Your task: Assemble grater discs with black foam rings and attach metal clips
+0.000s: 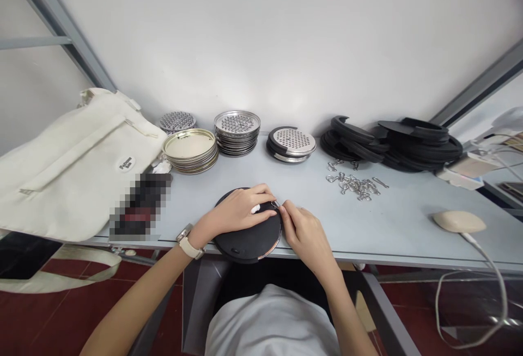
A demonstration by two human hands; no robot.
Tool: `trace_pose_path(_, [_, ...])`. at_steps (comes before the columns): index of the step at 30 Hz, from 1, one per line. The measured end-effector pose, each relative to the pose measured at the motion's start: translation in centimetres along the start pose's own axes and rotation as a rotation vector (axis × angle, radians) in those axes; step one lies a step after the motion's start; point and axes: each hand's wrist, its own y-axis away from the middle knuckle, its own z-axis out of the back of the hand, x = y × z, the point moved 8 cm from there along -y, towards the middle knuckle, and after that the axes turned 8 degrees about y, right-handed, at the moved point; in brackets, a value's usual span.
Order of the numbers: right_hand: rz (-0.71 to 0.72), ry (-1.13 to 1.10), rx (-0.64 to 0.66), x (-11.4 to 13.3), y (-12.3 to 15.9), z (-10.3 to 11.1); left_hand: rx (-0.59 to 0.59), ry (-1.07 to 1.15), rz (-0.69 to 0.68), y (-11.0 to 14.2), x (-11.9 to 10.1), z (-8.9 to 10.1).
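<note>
A round black disc (249,239) with a metal rim lies at the table's front edge, partly over it. My left hand (241,212) is on top, its fingers bent over the disc and steadying it. A small white wad (255,209) shows between those fingers. At the disc's right edge, my right hand (304,231) pinches a small metal wire clip (275,204), which the left fingertips also seem to touch. The fingers partly hide the clip. More metal clips (357,186) lie in a loose pile to the right.
Along the wall stand gold lids (190,152), perforated metal grater discs (237,127), a grater disc in a black holder (292,143), and black plastic holders (420,146). A cream bag (77,165) lies left; a corded white device (460,221) lies right.
</note>
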Motion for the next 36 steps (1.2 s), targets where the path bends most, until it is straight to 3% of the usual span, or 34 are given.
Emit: trace_pose_path(36, [-0.034, -0.081, 0.030, -0.47, 0.14, -0.39, 0.004, -0.025, 0.004, -0.02, 0.23, -0.18])
